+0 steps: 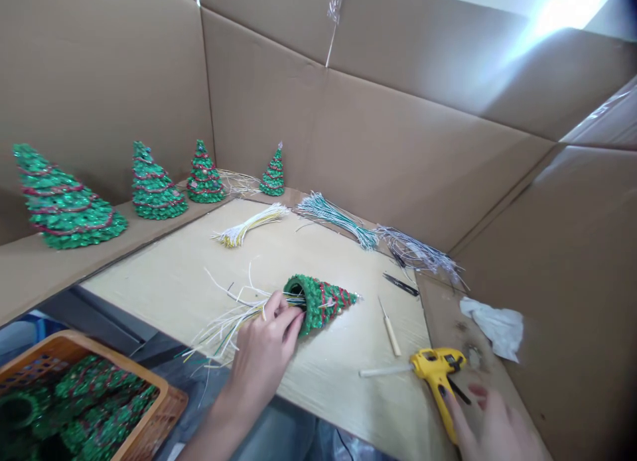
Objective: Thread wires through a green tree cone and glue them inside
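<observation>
While I am gripping the green beaded tree point(321, 303) with my left hand point(263, 348), its hollow base is facing my palm and its tip is pointing right, above the middle of the wooden board point(343, 388); I cannot tell whether it is touching the board. My left fingers point(283, 313) are pressed together around the open base, pinching the loose white and yellow wires point(223, 328) that are fanning out of it toward the near left corner of the board.

My right hand point(492, 428) is resting at the board's near right corner, with its fingers point(450, 408) spread against the handle of the yellow glue gun point(435, 375); I cannot tell whether they are closing on it. A glue stick point(385, 370) is sticking out of the gun across the board, and a wooden-handled awl point(391, 335) is lying just beyond it.

Black snips point(401, 284) are lying near the board's far right edge, with crumpled white paper point(492, 327) beyond that edge; bundles of yellow wires point(249, 225), green wires point(333, 221) and silver wires point(418, 252) are lying along the far side. Four finished trees point(154, 182) are standing on a cardboard ledge point(60, 275) beyond the board's left edge, and a wicker-look basket point(84, 395) of green trees is sitting below its near left corner.
</observation>
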Action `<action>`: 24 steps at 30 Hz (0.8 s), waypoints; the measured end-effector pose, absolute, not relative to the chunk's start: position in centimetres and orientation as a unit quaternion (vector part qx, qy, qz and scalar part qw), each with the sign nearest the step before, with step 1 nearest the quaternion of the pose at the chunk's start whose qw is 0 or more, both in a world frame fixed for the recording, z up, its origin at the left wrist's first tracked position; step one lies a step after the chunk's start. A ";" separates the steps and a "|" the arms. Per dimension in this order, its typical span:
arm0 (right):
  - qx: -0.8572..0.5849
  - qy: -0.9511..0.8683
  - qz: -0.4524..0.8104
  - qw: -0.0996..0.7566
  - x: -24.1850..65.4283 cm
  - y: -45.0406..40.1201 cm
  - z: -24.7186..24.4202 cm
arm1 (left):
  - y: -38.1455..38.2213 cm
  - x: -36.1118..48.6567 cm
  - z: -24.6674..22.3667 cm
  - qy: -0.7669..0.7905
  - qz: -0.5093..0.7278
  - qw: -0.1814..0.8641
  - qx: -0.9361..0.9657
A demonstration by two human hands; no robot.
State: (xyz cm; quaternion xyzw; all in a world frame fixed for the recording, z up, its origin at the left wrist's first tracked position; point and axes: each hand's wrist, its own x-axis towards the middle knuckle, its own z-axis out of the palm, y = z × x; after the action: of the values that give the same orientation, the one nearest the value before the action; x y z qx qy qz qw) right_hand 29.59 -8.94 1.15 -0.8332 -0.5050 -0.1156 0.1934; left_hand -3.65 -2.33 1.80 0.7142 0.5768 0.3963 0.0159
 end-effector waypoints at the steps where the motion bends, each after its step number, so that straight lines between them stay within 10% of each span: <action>1: -0.846 -0.481 -0.131 0.190 30.8 -9.6 0.1 | -2.6 -3.3 1.9 0.583 0.392 0.013 0.711; 15: -0.817 -0.456 -0.135 0.327 29.6 -10.7 -3.2 | -2.4 -1.4 0.5 0.506 0.473 0.178 0.698; 24: -0.668 -0.369 0.196 0.616 25.0 -11.5 -0.8 | -3.4 0.9 0.1 0.520 0.504 0.197 0.662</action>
State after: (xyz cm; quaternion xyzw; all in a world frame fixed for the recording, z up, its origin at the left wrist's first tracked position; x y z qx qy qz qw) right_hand 24.96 -11.53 -0.82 -0.6682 -0.3690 0.1957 0.6157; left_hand 0.85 -3.42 0.07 0.6616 0.5196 0.5036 0.1967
